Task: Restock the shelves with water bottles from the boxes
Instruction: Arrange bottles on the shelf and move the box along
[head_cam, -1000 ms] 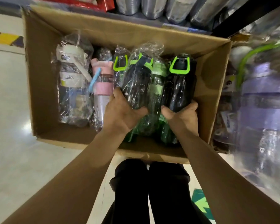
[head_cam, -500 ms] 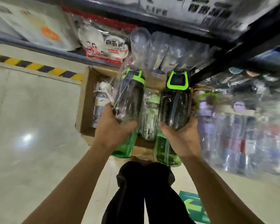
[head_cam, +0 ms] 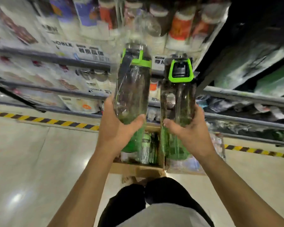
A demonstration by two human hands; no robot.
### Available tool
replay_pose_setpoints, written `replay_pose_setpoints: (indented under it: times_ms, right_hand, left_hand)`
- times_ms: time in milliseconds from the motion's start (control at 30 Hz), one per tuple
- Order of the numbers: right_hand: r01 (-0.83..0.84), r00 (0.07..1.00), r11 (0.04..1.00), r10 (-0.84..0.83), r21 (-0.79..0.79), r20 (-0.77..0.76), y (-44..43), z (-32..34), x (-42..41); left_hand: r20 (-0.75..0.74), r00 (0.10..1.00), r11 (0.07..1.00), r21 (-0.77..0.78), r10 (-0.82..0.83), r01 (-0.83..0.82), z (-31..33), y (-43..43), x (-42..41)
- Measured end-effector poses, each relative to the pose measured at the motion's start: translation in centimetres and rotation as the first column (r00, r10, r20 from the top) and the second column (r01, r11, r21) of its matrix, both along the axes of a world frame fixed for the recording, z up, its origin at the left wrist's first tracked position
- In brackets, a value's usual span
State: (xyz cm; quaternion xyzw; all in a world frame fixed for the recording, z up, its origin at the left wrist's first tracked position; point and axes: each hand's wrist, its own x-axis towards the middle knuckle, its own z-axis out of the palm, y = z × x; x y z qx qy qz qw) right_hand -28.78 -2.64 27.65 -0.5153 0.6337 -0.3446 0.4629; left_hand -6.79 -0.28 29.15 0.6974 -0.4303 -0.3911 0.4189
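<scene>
I hold two tall plastic-wrapped water bottles, dark on top, green at the base, each with a lime-green cap loop. My left hand [head_cam: 118,126] grips the left bottle [head_cam: 133,89] around its lower body. My right hand [head_cam: 188,128] grips the right bottle [head_cam: 179,99] the same way. Both bottles are upright, raised in front of the shelves [head_cam: 82,61]. Below them the cardboard box [head_cam: 138,169] sits on the floor with more wrapped bottles [head_cam: 147,148] inside.
Shelves ahead carry packaged goods and bottles on several levels, blurred by motion. A dark shelf upright [head_cam: 208,68] stands at the right. Yellow-black tape [head_cam: 56,121] runs along the floor by the shelf base. My legs [head_cam: 147,202] are behind the box.
Both hands have lifted the two bottles out of the box and up to shelf height. The view has tilted up from the box to the shelves.
</scene>
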Motion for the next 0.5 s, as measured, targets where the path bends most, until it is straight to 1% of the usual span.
replay_pose_setpoints:
  times_ms: [67, 167, 233, 400, 500]
  right_hand:
    - [0.013, 1.0, 0.996, -0.012, -0.086, 0.001, 0.4, 4.6, -0.4]
    - [0.044, 0.999, 0.973, -0.042, -0.228, 0.015, 0.9, 10.7, -1.7]
    - [0.049, 0.999, 0.956, -0.044, -0.289, 0.023, 1.0, 14.2, -3.1]
    - [0.053, 0.998, 0.904, -0.033, -0.424, 0.054, 1.0, 21.3, -8.7]
    - [0.039, 0.999, 0.851, -0.021, -0.524, 0.04, 0.9, 24.4, -13.6]
  left_hand:
    - [-0.002, 1.0, 0.994, -0.11, -0.021, 0.021, 4.2, 0.2, -0.5]
    - [-0.005, 1.0, 0.974, -0.224, -0.028, 0.026, 9.5, 0.3, -2.1]
    - [0.013, 1.0, 0.948, -0.317, -0.025, 0.028, 12.7, 0.1, -3.8]
    - [0.054, 0.998, 0.867, -0.496, -0.028, 0.052, 19.8, -0.4, -9.4]
    - [0.055, 0.998, 0.811, -0.582, -0.036, 0.061, 23.2, -0.8, -14.0]
